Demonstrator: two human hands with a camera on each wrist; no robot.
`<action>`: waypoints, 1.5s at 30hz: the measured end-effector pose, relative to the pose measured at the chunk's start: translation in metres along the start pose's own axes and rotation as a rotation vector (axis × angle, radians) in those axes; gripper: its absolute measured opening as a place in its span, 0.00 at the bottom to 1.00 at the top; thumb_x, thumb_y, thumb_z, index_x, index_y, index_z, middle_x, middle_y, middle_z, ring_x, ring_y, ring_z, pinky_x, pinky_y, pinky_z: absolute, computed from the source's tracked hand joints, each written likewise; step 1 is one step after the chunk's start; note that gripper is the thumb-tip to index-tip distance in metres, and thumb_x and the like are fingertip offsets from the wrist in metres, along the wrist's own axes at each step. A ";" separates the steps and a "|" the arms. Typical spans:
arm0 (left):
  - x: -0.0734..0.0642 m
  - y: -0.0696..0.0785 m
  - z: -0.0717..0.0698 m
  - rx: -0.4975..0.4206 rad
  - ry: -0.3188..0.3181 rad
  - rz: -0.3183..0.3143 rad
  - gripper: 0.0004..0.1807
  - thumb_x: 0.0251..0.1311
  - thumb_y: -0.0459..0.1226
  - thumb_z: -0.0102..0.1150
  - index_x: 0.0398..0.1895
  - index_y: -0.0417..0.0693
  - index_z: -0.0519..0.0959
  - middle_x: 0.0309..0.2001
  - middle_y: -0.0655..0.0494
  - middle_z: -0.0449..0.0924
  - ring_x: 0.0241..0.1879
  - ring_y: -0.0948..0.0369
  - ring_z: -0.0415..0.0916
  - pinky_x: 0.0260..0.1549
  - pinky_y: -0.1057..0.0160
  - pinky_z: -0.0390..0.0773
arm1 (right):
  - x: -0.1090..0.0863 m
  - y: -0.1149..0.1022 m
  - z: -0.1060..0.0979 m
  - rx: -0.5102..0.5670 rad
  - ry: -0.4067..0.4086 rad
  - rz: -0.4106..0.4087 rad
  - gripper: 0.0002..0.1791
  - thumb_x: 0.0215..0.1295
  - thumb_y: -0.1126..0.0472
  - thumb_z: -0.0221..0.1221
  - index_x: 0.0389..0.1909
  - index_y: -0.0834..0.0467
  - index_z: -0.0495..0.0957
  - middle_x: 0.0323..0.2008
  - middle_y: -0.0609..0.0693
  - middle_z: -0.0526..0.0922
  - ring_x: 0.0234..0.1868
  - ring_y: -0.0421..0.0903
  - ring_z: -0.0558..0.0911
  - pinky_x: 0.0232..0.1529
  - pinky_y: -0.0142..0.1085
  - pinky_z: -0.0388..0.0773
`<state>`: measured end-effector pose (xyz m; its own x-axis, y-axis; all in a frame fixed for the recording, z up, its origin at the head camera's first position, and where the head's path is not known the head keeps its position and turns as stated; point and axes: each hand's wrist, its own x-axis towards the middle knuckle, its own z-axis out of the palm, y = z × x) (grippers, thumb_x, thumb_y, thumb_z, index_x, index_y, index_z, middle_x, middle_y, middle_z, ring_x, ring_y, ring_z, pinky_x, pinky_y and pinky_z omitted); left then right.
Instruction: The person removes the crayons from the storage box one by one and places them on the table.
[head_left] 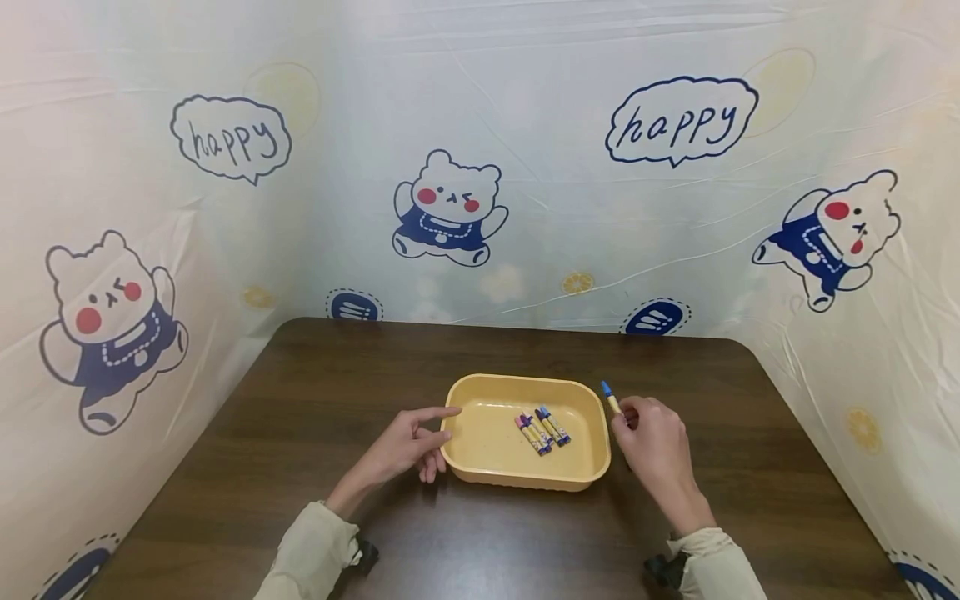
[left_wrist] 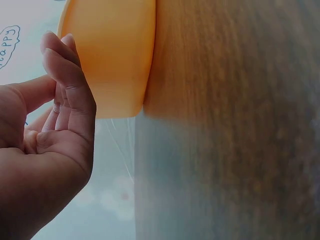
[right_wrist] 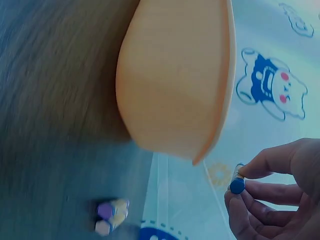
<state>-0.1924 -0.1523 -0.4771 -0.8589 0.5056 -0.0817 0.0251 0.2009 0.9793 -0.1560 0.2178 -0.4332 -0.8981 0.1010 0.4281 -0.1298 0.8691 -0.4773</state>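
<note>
Your right hand [head_left: 654, 437] pinches a crayon [head_left: 612, 402] between thumb and fingers, just outside the right end of the tray [head_left: 480, 437]. Blue tip points up and away from you; pale yellow wrapper below it. Right wrist view shows the blue butt end poking out under your fingertips.

Your left hand [head_left: 408, 446] is at the tray's left end, relaxed: index finger nearly straight and reaching over the rim, thumb close by at the edge, remaining fingers hanging loosely outside the wall.

Tray is yellow, shallow, round-cornered, sitting flat on the dark wood surface [head_left: 465, 542] between your hands. Inside, right of its middle, a cluster of crayons [head_left: 543, 431] lies slantwise, side by side; pink, purple and blue tips visible. Two more crayons [right_wrist: 111, 216], blurred, lie on the surface outside the tray, near its right end. Pale printed cloth [head_left: 555, 183] behind, with bears and "happy" bubbles.
</note>
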 end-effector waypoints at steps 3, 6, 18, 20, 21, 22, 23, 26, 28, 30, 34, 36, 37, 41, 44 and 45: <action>0.000 0.000 0.000 -0.005 0.002 -0.002 0.26 0.71 0.31 0.54 0.70 0.35 0.66 0.22 0.40 0.83 0.15 0.58 0.78 0.16 0.63 0.80 | 0.001 0.010 -0.004 0.007 -0.015 0.033 0.07 0.57 0.67 0.62 0.35 0.65 0.85 0.28 0.54 0.85 0.29 0.50 0.82 0.32 0.49 0.80; -0.001 0.000 0.000 -0.007 0.003 -0.007 0.26 0.71 0.31 0.54 0.70 0.36 0.66 0.23 0.40 0.83 0.15 0.58 0.78 0.17 0.63 0.81 | 0.001 0.021 -0.007 0.012 -0.026 0.059 0.07 0.57 0.67 0.61 0.34 0.65 0.85 0.27 0.53 0.85 0.29 0.49 0.82 0.32 0.49 0.80; -0.001 -0.003 0.000 -0.025 0.002 0.002 0.26 0.71 0.33 0.55 0.71 0.37 0.66 0.23 0.39 0.83 0.15 0.58 0.78 0.16 0.62 0.81 | -0.004 0.056 -0.009 -0.003 -0.158 0.168 0.06 0.58 0.64 0.63 0.32 0.64 0.85 0.26 0.52 0.85 0.30 0.51 0.82 0.33 0.49 0.77; -0.001 -0.003 0.000 -0.028 0.001 0.002 0.26 0.72 0.32 0.54 0.71 0.37 0.66 0.23 0.39 0.83 0.15 0.58 0.78 0.16 0.63 0.81 | -0.004 0.060 -0.008 0.003 -0.226 0.189 0.07 0.60 0.63 0.64 0.33 0.64 0.85 0.27 0.52 0.85 0.30 0.50 0.81 0.32 0.48 0.76; -0.001 -0.003 0.000 -0.031 0.001 0.001 0.26 0.72 0.32 0.54 0.71 0.37 0.66 0.23 0.39 0.83 0.15 0.58 0.78 0.16 0.63 0.81 | -0.004 0.062 -0.008 0.006 -0.258 0.196 0.07 0.61 0.63 0.63 0.33 0.64 0.85 0.27 0.52 0.85 0.30 0.50 0.80 0.32 0.47 0.76; -0.001 -0.003 0.000 -0.032 0.001 -0.001 0.26 0.72 0.31 0.53 0.71 0.37 0.66 0.23 0.39 0.83 0.15 0.58 0.78 0.16 0.63 0.80 | -0.004 0.064 -0.008 0.008 -0.285 0.202 0.07 0.61 0.63 0.63 0.32 0.64 0.85 0.28 0.53 0.85 0.30 0.50 0.80 0.32 0.47 0.76; -0.001 -0.003 0.000 -0.032 0.002 -0.003 0.25 0.72 0.31 0.53 0.71 0.38 0.66 0.23 0.39 0.83 0.15 0.58 0.78 0.16 0.64 0.80 | -0.004 0.065 -0.008 0.007 -0.304 0.205 0.07 0.61 0.63 0.63 0.32 0.63 0.85 0.28 0.53 0.84 0.30 0.50 0.80 0.32 0.47 0.75; -0.001 -0.003 0.000 -0.027 0.005 -0.008 0.25 0.72 0.30 0.53 0.71 0.38 0.66 0.23 0.40 0.83 0.15 0.58 0.78 0.16 0.64 0.80 | -0.003 0.070 -0.006 -0.003 -0.337 0.209 0.06 0.61 0.63 0.62 0.30 0.62 0.85 0.28 0.53 0.84 0.30 0.51 0.79 0.32 0.48 0.75; -0.001 -0.002 0.000 -0.021 0.008 -0.010 0.25 0.72 0.31 0.53 0.71 0.38 0.66 0.23 0.40 0.83 0.15 0.58 0.78 0.16 0.63 0.81 | -0.004 0.073 -0.004 -0.015 -0.344 0.211 0.05 0.60 0.64 0.62 0.28 0.61 0.84 0.27 0.52 0.84 0.30 0.51 0.79 0.33 0.50 0.75; -0.001 -0.002 0.000 -0.017 0.010 -0.011 0.26 0.71 0.31 0.54 0.71 0.38 0.67 0.23 0.40 0.83 0.15 0.58 0.78 0.17 0.63 0.81 | -0.004 0.075 -0.002 -0.020 -0.352 0.212 0.05 0.60 0.64 0.62 0.27 0.60 0.84 0.26 0.51 0.83 0.30 0.52 0.79 0.34 0.51 0.75; -0.001 -0.003 0.000 -0.018 0.012 -0.011 0.25 0.71 0.31 0.54 0.71 0.38 0.67 0.23 0.39 0.83 0.15 0.57 0.78 0.16 0.63 0.80 | -0.004 0.077 0.000 -0.023 -0.363 0.214 0.06 0.58 0.64 0.61 0.26 0.59 0.84 0.25 0.50 0.83 0.30 0.51 0.79 0.34 0.51 0.76; -0.001 -0.003 0.001 -0.020 0.012 -0.011 0.25 0.71 0.31 0.54 0.71 0.38 0.67 0.23 0.39 0.83 0.15 0.57 0.78 0.16 0.63 0.81 | -0.004 0.077 0.001 -0.023 -0.369 0.217 0.06 0.58 0.64 0.60 0.26 0.59 0.84 0.25 0.50 0.83 0.29 0.50 0.79 0.33 0.49 0.76; -0.001 -0.003 0.000 -0.021 0.012 -0.012 0.26 0.71 0.31 0.54 0.71 0.38 0.67 0.23 0.39 0.83 0.15 0.58 0.78 0.16 0.63 0.81 | -0.004 0.077 0.002 -0.022 -0.371 0.218 0.05 0.58 0.65 0.61 0.26 0.59 0.84 0.25 0.50 0.83 0.29 0.50 0.79 0.32 0.49 0.76; -0.001 -0.004 0.000 -0.026 0.010 -0.010 0.26 0.71 0.32 0.54 0.71 0.38 0.67 0.23 0.39 0.83 0.15 0.58 0.78 0.16 0.63 0.81 | -0.003 0.076 0.003 -0.022 -0.380 0.216 0.05 0.58 0.64 0.61 0.26 0.59 0.85 0.25 0.49 0.83 0.28 0.49 0.78 0.30 0.46 0.75; -0.001 -0.003 0.000 -0.025 0.009 -0.006 0.26 0.71 0.32 0.54 0.71 0.38 0.66 0.23 0.39 0.83 0.15 0.57 0.78 0.16 0.63 0.81 | -0.003 0.076 0.005 -0.027 -0.386 0.212 0.06 0.58 0.64 0.61 0.25 0.59 0.85 0.24 0.49 0.82 0.27 0.48 0.77 0.29 0.44 0.74; -0.001 -0.003 0.000 -0.023 0.009 -0.005 0.26 0.71 0.31 0.54 0.71 0.38 0.66 0.23 0.39 0.83 0.15 0.57 0.78 0.16 0.63 0.81 | -0.003 0.075 0.005 -0.030 -0.387 0.215 0.06 0.58 0.63 0.61 0.25 0.58 0.85 0.23 0.48 0.82 0.26 0.48 0.76 0.28 0.43 0.74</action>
<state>-0.1917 -0.1530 -0.4803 -0.8637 0.4969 -0.0849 0.0091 0.1838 0.9829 -0.1656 0.2805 -0.4745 -0.9952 0.0977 0.0001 0.0846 0.8624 -0.4991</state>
